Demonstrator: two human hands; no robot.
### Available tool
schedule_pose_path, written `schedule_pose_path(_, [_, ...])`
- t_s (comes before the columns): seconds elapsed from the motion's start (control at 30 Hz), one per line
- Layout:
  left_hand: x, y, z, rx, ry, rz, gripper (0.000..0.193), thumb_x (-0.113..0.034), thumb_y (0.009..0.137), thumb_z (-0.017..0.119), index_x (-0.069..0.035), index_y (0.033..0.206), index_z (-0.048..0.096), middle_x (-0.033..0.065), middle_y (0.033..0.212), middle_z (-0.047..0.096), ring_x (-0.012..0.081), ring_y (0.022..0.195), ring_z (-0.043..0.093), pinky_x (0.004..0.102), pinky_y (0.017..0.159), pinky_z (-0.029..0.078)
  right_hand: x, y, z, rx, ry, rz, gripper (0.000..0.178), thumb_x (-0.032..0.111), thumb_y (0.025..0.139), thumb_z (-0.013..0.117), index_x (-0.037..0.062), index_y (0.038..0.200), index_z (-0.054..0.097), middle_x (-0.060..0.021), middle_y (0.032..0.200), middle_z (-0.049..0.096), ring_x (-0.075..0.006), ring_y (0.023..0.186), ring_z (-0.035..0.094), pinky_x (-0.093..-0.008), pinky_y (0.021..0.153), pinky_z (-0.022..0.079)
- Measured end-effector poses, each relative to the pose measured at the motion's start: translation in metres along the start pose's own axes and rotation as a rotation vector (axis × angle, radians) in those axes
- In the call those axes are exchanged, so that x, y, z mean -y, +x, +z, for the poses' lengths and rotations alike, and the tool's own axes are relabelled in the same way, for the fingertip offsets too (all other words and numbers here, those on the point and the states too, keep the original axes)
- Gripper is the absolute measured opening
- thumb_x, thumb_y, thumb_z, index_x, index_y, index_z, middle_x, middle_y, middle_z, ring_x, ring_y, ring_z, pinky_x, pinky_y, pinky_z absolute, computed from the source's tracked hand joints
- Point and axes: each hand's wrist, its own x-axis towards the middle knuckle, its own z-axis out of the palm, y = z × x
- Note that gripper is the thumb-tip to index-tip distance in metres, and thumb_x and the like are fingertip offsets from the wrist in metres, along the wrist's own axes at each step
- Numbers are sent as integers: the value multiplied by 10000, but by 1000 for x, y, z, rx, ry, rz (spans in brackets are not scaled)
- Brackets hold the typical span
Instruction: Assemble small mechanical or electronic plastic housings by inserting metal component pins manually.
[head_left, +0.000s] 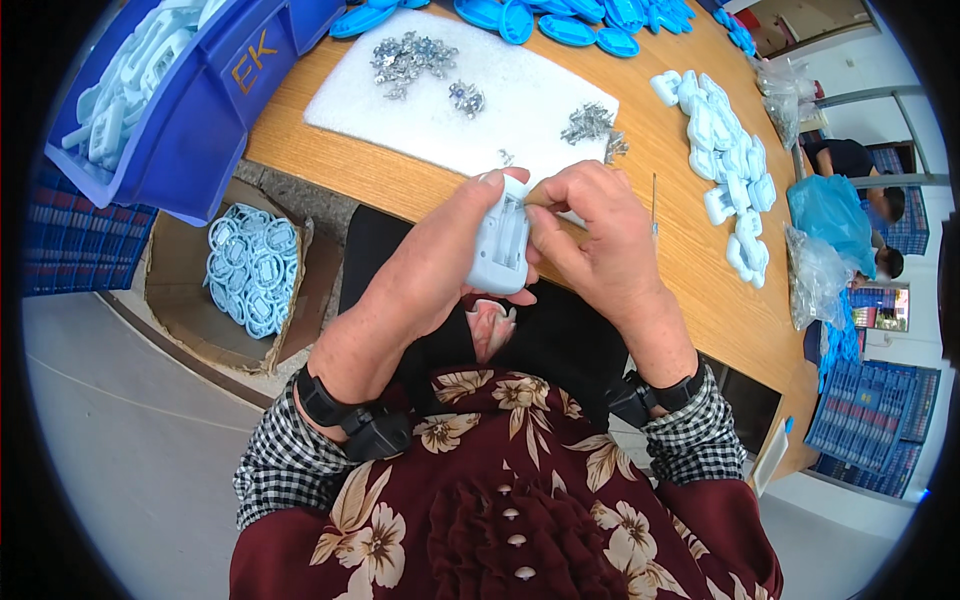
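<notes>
My left hand (436, 245) is wrapped round a pale blue plastic casing (487, 272) with a long recessed compartment, held tilted just off the table's near edge. Thumb and forefinger of my right hand (603, 232) are pinched together at the casing's upper right side. Whatever they grip is too small or hidden to make out. Beyond my hands lies a white foam sheet (350, 112). On it are a large heap of small metal parts (412, 58), a smaller metal cluster (466, 98) and another metal heap (587, 122) near the right edge.
A blue bin (190, 130) of pale parts stands at left, above a cardboard box (180, 275) of pale blue rings. Assembled-looking pale casings (715, 140) and a thin screwdriver-like tool (655, 205) lie right. Bright blue shells (568, 30) line the far side. People (845, 158) are at far right.
</notes>
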Motion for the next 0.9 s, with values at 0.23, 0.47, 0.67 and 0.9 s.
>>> schedule_pose_path(0.23, [2,0,0,-6,69,19,558,-414,1070,336,-23,1465,391,115,1061,649,202,834,688,353,651,598,2,3,-3,74,-102,-18,112,73,814,693,62,821,581,-95,760,582,-337,771,583,-438,673,419])
schedule_pose_path(0.47, [-2,-1,-1,-5,47,16,551,-405,1076,317,-25,1469,385,134,1000,653,215,839,685,358,668,591,4,-3,-7,-31,-138,-122,180,33,794,677,56,965,625,-93,815,581,-329,772,570,-442,677,425])
schedule_pose_path(0.67, [-1,1,-3,33,47,40,547,-403,1080,303,-19,1461,383,154,971,673,231,821,694,364,700,590,2,-15,-2,-66,84,202,192,102,920,633,28,1096,617,-67,849,611,-239,784,611,-333,706,474])
schedule_pose_path(0.9, [-1,2,-2,122,97,82,502,-350,1077,330,-25,1450,418,135,1026,666,194,844,681,329,760,571,-2,-15,-4,90,1023,798,319,280,1015,572,-6,1155,594,27,805,589,-46,766,554,-215,700,448])
